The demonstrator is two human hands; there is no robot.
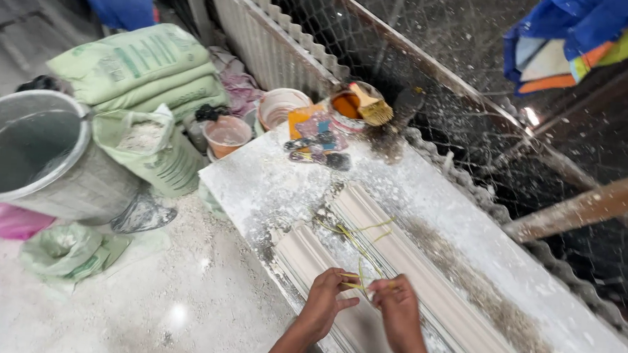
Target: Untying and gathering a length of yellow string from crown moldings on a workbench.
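Both hands work close together at the near end of the bench: your left hand (325,299) has thumb and fingertips pinched on a bundle of thin yellowish fibre strands (359,245), and your right hand (395,307) is curled loosely around the same strands just beside it, other fingers half bent. From the pinch the strands trail away from you, lying slack along the trough of a pale plaster cornice moulding (409,274) that runs lengthwise on the dusty white worktable (271,181). Judgement: the strands look very light, limp and prone to fraying or tangling, so grip them near the gathered end, as you do now; the moulding looks stiff but brittle at its edges, better supported from below than taken by a rim. Farther up the table: a yellow-bristled brush (370,108) resting in a small bowl, and some dark hand tools (319,149). Off the far corner, two plastic tubs (226,135). To your left on the floor, stacked green sacks (144,71), one open, and a large grey bucket (39,158). Wire mesh fencing (443,33) backs the table.
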